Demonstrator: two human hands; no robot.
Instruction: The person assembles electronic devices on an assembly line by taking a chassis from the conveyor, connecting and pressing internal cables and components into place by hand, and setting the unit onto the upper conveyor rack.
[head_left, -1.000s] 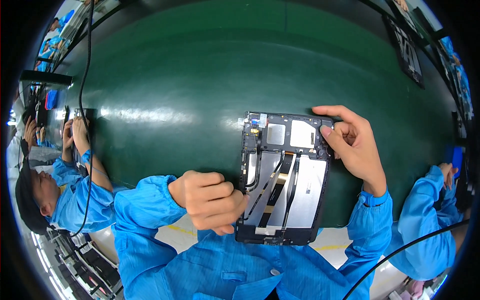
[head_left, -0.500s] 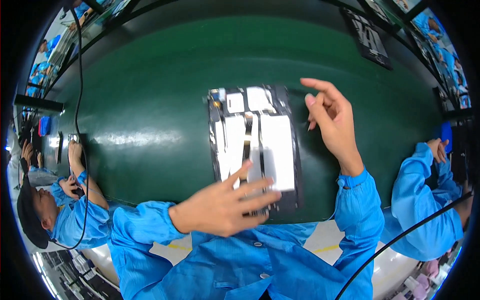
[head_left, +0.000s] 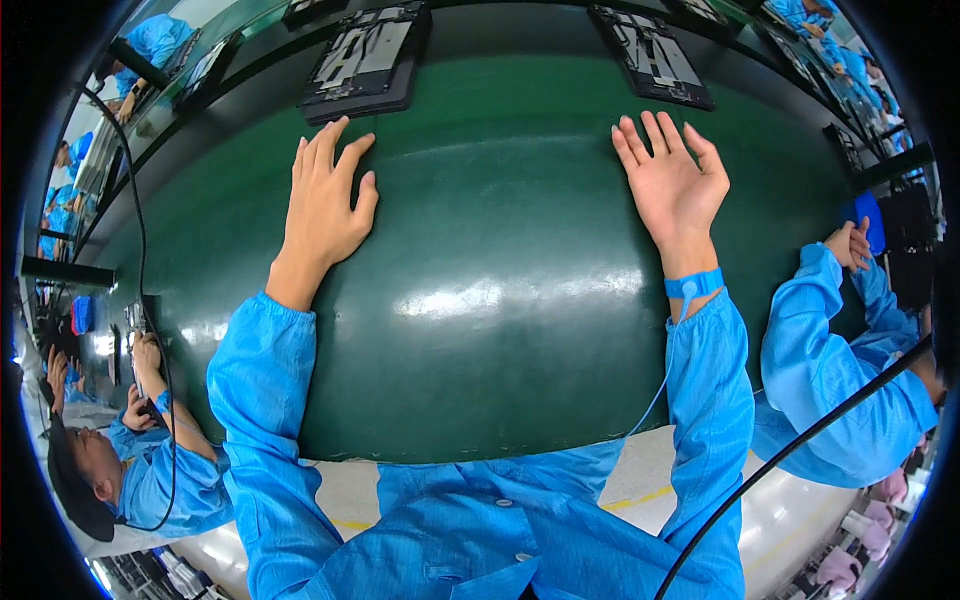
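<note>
Fingers spread and gripping nothing, the left hand stretches palm-down to the near edge of the left tablet (contact I can't tell); the right hand, palm-up, loosely open, empty, sits just short of the right tablet.

— Describe the bench?
— Looks smooth, glossy green, streaked with white glare.
— And the left opened device?
— Shows pale, silvery panels within a dull black frame. Likewise on the right opened device.
— Sleeves?
— Appear to be thin blue cloth, softly creased.
</note>
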